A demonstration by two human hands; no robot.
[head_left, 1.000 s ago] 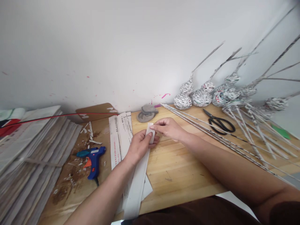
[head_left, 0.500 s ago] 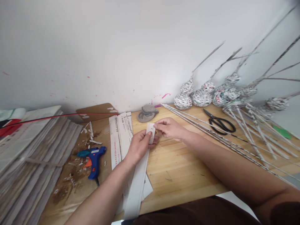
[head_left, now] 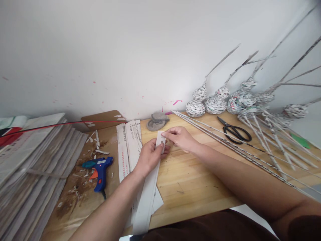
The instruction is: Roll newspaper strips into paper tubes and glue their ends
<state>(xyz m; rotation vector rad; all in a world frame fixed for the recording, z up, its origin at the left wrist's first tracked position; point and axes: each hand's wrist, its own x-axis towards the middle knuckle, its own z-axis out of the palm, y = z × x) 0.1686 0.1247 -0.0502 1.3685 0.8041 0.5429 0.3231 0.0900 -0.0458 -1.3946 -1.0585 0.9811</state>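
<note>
A long white paper strip [head_left: 145, 204] runs from the table's front edge up into my hands, its printed upper end showing between them. My left hand [head_left: 150, 155] is closed on the strip, thumb on its face and fingers behind. At the strip's top corner, my right hand [head_left: 179, 137] pinches the paper between thumb and fingertips. More printed paper strips [head_left: 122, 150] lie under and left of my left forearm. Behind my hands sits a crumpled grey cloth [head_left: 157, 121] against the wall.
On the left are a blue glue gun [head_left: 101, 174], paper scraps [head_left: 97, 140] and a tied newspaper stack [head_left: 42, 167]. To the right lie black scissors [head_left: 234, 130] and long rolled paper sticks [head_left: 215, 134]. Woven paper gourd shapes [head_left: 195, 107] line the wall.
The strip's end has shifted slightly, and my right thumb now lies a little further over its top corner. My left hand keeps its hold; the rest is the same.
</note>
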